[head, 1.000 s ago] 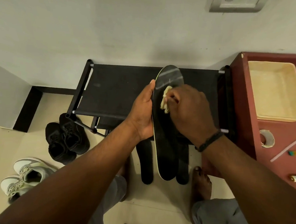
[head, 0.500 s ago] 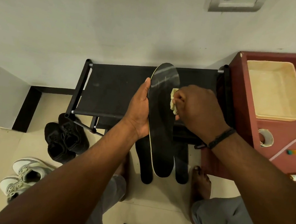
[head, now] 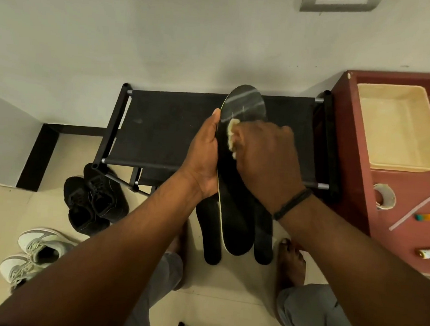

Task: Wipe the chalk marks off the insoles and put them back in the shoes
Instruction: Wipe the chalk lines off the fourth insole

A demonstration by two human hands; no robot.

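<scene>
- The left hand (head: 204,157) is gripping the long left edge of the black insole (head: 233,214) at frame centre, thumb along the rim, with its fingers out of sight behind the insole; the hold is judged to be bracing the insole against the rubbing.
- The right hand (head: 262,155) is pressing a pale yellow cloth (head: 232,136) onto the insole's upper half, its fingers curled round the cloth and pinching it.
- Faint grey chalk streaks are showing on the toe end (head: 245,104) above the cloth, so wiping is judged unfinished.
- The insole is being held above the black rack (head: 165,129), toe toward the wall, heel toward the lower centre of the frame.
- Two further dark insoles (head: 210,235) are lying on the floor under the held one, largely covered by it; whether they bear chalk cannot be told.
- The black shoes (head: 93,200) and white shoes (head: 34,252) are standing at lower left, well apart from the hands; their interiors are too dark to read.
- The red bench (head: 406,194) at right, carrying a cream tray (head: 397,128) and tape roll (head: 384,199), is cut off by the frame edge.
</scene>
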